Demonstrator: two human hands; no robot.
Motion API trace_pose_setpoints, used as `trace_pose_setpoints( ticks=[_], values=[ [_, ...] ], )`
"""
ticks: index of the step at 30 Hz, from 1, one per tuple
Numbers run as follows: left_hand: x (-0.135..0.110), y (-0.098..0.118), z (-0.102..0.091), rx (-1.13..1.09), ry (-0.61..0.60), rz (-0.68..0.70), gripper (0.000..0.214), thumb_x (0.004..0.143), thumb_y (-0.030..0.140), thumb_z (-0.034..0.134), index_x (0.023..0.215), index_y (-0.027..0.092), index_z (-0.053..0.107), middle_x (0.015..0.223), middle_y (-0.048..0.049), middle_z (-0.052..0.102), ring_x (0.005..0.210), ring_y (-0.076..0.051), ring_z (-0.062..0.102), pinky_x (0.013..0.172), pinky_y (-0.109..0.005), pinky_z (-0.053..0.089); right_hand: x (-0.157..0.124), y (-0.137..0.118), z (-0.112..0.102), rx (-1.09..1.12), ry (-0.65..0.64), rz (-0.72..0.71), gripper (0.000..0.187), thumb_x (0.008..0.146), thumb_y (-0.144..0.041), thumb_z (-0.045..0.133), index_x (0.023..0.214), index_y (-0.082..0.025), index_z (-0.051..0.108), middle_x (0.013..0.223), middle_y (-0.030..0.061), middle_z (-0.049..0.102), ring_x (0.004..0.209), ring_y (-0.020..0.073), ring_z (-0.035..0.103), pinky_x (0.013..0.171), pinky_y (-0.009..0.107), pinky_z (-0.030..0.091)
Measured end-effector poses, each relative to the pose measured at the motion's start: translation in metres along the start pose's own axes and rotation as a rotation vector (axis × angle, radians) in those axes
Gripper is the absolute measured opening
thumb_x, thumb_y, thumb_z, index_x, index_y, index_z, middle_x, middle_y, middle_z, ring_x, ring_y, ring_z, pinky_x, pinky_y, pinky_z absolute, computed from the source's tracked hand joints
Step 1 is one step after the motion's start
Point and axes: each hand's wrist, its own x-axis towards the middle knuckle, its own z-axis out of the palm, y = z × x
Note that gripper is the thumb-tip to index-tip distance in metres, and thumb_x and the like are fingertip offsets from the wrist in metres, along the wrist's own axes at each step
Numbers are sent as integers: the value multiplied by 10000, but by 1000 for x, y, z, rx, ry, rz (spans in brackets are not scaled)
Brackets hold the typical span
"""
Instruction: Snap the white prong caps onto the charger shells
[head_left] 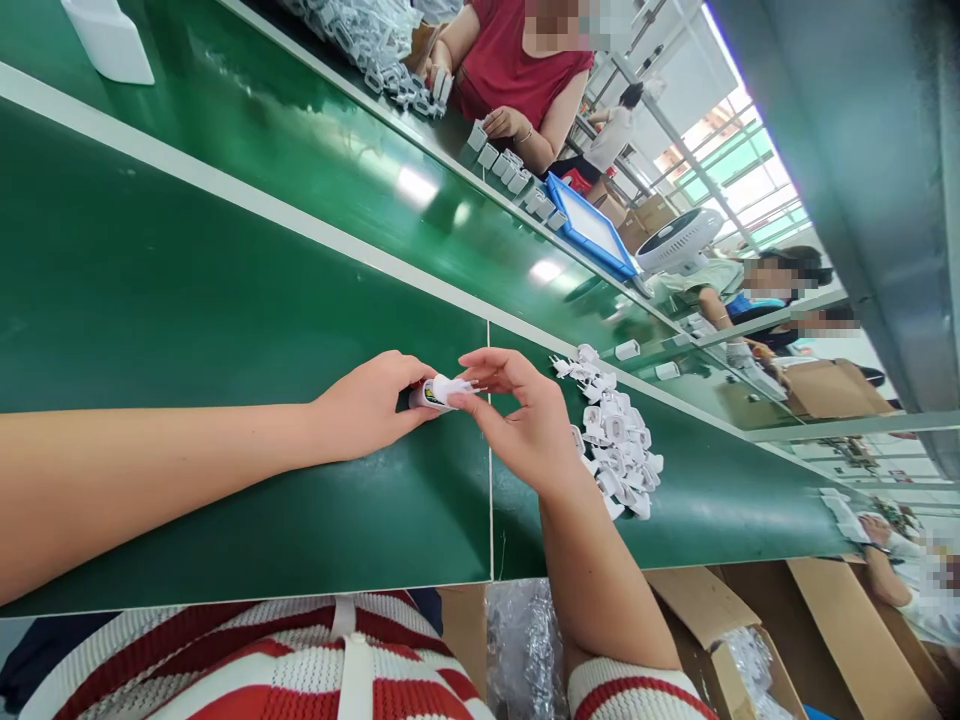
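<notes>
Over the green bench [225,330], my left hand [367,405] pinches a small white charger housing [422,395] between thumb and fingers. Its open end faces right, and something dark and yellow-green shows inside. At that end, my right hand [525,415] grips a white plug part [451,388] with thin prongs pointing right. The two white pieces meet or overlap; whether they are joined I cannot tell. Just right of my right hand lies a heap of similar white plug parts [619,440], partly hidden by that hand and wrist.
Beyond a pale rail [300,230] runs a shiny green belt [360,170] carrying a few white housings [627,350]. Across it, a co-worker in a red top [517,60] handles white parts near a blue tray [592,225]. Cardboard boxes [847,620] stand below the bench at right.
</notes>
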Motion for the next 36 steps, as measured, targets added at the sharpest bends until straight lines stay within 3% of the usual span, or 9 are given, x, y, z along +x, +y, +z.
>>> trace_pose_setpoints(
  ticks=[4, 9, 13, 25, 36],
  values=[
    [0, 0, -1, -24, -10, 19, 348, 912, 526, 602, 1004, 213, 721, 965, -63, 718, 930, -260, 620, 806, -398, 508, 1, -2, 9, -176, -8, -69, 87, 943, -249, 696, 1020, -255, 737, 1003, 13, 778, 871, 172, 715, 813, 312, 569],
    [-1, 0, 0, -32, -10, 23, 312, 919, 491, 606, 1018, 217, 717, 982, -63, 716, 958, -260, 620, 835, -397, 504, 1, -5, 8, -274, 0, -141, 154, 977, -210, 632, 1059, -260, 752, 1018, 18, 780, 877, 171, 717, 782, 302, 554],
    [-1, 1, 0, -7, -19, 9, 311, 913, 501, 599, 987, 220, 708, 934, -61, 701, 915, -256, 616, 782, -376, 497, 0, -4, 7, -280, 32, -133, 160, 971, -211, 634, 1072, -259, 749, 1034, 15, 780, 881, 170, 719, 737, 295, 551],
    [0, 0, 1, 0, -4, 0, 319, 899, 498, 598, 1013, 223, 713, 979, -60, 713, 959, -268, 628, 835, -392, 507, -4, -7, 14, -507, 3, -182, 185, 1019, -243, 576, 1099, -260, 742, 1037, 17, 773, 840, 171, 705, 674, 296, 470],
    [0, 1, -1, -25, 7, 1, 315, 882, 464, 627, 1035, 208, 728, 969, -53, 724, 924, -253, 634, 810, -378, 496, 5, -10, 19, -528, -17, -133, 189, 922, -159, 610, 962, -255, 768, 960, -8, 757, 683, 129, 627, 580, 273, 377]
  ],
)
